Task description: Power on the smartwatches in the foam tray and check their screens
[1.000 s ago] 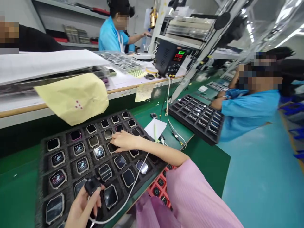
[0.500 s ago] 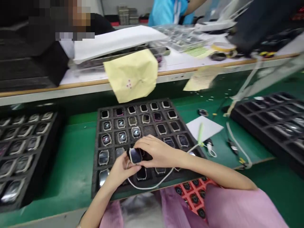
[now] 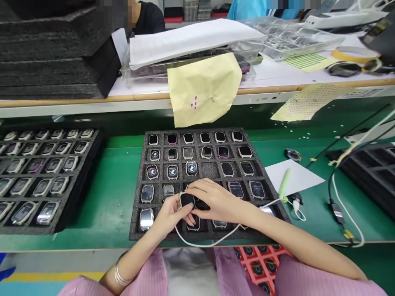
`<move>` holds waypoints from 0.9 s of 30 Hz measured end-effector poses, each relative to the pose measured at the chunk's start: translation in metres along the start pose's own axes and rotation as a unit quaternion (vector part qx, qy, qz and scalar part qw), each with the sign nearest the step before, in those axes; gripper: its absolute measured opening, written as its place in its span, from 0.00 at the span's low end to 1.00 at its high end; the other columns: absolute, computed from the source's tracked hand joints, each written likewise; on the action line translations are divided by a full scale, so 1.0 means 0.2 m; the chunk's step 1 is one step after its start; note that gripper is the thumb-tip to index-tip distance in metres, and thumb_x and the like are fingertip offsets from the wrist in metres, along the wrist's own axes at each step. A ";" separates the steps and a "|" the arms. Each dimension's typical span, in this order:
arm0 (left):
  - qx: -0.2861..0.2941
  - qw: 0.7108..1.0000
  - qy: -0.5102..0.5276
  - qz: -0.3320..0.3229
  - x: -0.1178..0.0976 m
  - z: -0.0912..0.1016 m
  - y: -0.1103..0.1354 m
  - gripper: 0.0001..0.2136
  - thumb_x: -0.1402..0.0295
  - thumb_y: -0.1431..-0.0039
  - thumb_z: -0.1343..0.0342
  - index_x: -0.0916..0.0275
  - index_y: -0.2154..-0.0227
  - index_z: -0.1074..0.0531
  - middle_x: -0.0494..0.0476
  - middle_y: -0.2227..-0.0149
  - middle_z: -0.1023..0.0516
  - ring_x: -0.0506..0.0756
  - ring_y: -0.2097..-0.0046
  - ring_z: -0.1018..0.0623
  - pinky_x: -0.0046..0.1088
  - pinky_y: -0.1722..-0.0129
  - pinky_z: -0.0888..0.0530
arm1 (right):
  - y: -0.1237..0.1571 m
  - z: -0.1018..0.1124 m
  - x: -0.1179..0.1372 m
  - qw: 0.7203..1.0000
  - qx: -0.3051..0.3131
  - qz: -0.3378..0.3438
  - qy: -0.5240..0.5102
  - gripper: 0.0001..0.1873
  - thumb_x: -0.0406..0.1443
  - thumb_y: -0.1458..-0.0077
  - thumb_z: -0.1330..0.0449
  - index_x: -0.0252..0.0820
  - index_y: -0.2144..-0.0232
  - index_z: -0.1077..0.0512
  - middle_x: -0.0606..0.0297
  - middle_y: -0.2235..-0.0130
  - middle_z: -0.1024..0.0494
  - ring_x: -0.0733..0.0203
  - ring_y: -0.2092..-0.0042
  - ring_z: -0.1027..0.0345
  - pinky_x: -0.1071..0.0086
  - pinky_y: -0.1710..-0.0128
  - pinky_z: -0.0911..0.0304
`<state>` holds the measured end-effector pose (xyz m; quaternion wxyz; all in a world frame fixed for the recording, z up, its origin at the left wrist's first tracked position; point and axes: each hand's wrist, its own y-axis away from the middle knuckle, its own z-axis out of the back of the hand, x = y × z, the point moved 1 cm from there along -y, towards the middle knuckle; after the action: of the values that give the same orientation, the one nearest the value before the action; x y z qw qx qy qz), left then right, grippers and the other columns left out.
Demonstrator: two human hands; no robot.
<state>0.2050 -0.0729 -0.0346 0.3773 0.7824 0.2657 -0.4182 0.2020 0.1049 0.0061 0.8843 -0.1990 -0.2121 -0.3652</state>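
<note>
1. Change: a second ago the right hand was reaching into the pockets while the left hand held the black end of a cable by itself. Now both hands meet over the near rows of the foam tray (image 3: 137, 235).
2. Left hand (image 3: 170, 214) grips a dark-faced smartwatch (image 3: 187, 200) from below, thumb and fingers around it. Right hand (image 3: 217, 201) rests its fingertips on the watch's far and right edges.
3. Judgement: the watch is out of its pocket and joined to the white cable (image 3: 212, 241), which loops from under the hands along the tray's front edge.
4. Count, beyond the hands: two rows of six watches each, then a row of five with one empty pocket (image 3: 210, 169). That makes seventeen.
5. The two rows under the hands are partly hidden. About eight watches show there.
6. Trays: three on the table (image 3: 114, 193). There is a second tray (image 3: 66, 224) of watches left of the left hand, cut by the picture's edge. A third tray (image 3: 364, 172) sits well right of the right hand.
7. Right of the right hand is one green pen (image 3: 284, 184) on one white paper (image 3: 300, 177). One red tray (image 3: 256, 263) lies below the forearms.
</note>
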 end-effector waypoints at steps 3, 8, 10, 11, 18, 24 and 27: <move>-0.011 1.000 -0.003 0.003 -0.01 0.01 0.00 0.19 0.55 0.50 0.36 0.68 0.70 0.32 0.54 0.81 0.24 0.51 0.79 0.24 0.24 0.78 0.26 | 0.01 -0.05 -0.03 0.997 -0.024 0.002 -0.077 0.20 0.34 0.44 0.39 0.35 0.49 0.33 0.53 0.54 0.27 0.53 0.52 0.33 0.56 0.51 0.35; 0.007 1.000 -0.018 0.006 -0.02 0.01 0.00 0.19 0.54 0.49 0.37 0.67 0.70 0.32 0.51 0.82 0.26 0.48 0.82 0.28 0.21 0.81 0.29 | 0.03 -0.08 -0.05 0.994 -0.019 -0.008 -0.108 0.23 0.35 0.43 0.38 0.36 0.47 0.35 0.53 0.52 0.28 0.52 0.51 0.34 0.56 0.50 0.35; 0.013 1.000 -0.019 0.013 -0.02 0.01 0.00 0.19 0.54 0.50 0.37 0.66 0.70 0.33 0.50 0.83 0.28 0.47 0.84 0.30 0.20 0.83 0.32 | 0.03 -0.08 -0.06 0.995 -0.014 -0.013 -0.101 0.25 0.38 0.43 0.36 0.37 0.46 0.35 0.53 0.53 0.28 0.51 0.52 0.34 0.56 0.52 0.35; 0.015 1.000 -0.020 0.017 -0.02 0.02 0.00 0.19 0.53 0.50 0.37 0.66 0.70 0.33 0.49 0.83 0.28 0.47 0.85 0.31 0.20 0.84 0.33 | 0.03 -0.08 -0.06 0.995 -0.015 -0.015 -0.096 0.25 0.39 0.44 0.36 0.37 0.46 0.35 0.53 0.53 0.28 0.51 0.53 0.34 0.56 0.52 0.35; 0.018 0.999 -0.038 0.018 -0.02 0.01 0.00 0.21 0.52 0.51 0.37 0.66 0.70 0.34 0.48 0.83 0.30 0.46 0.85 0.33 0.19 0.85 0.35 | 0.04 -0.11 -0.07 0.995 -0.028 -0.003 -0.093 0.26 0.40 0.43 0.36 0.36 0.46 0.35 0.53 0.55 0.29 0.51 0.54 0.34 0.57 0.55 0.34; 0.032 0.998 -0.048 0.015 0.00 0.02 -0.01 0.20 0.52 0.48 0.39 0.65 0.70 0.35 0.47 0.84 0.31 0.45 0.86 0.34 0.18 0.86 0.36 | 0.03 -0.11 -0.07 0.995 -0.038 -0.003 -0.091 0.23 0.40 0.44 0.36 0.35 0.48 0.32 0.53 0.57 0.27 0.52 0.56 0.34 0.57 0.55 0.34; 0.036 0.997 -0.060 0.018 0.01 0.03 0.00 0.19 0.53 0.47 0.40 0.65 0.69 0.35 0.47 0.84 0.31 0.46 0.86 0.34 0.19 0.86 0.37 | 0.03 -0.11 -0.06 0.996 -0.039 0.002 -0.083 0.23 0.39 0.44 0.36 0.34 0.49 0.32 0.52 0.57 0.27 0.52 0.57 0.33 0.57 0.56 0.34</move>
<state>0.2036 -0.0763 -0.0392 0.3715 0.7737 0.2133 -0.4668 0.2042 0.1049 -0.0194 0.8558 -0.2636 -0.2696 -0.3542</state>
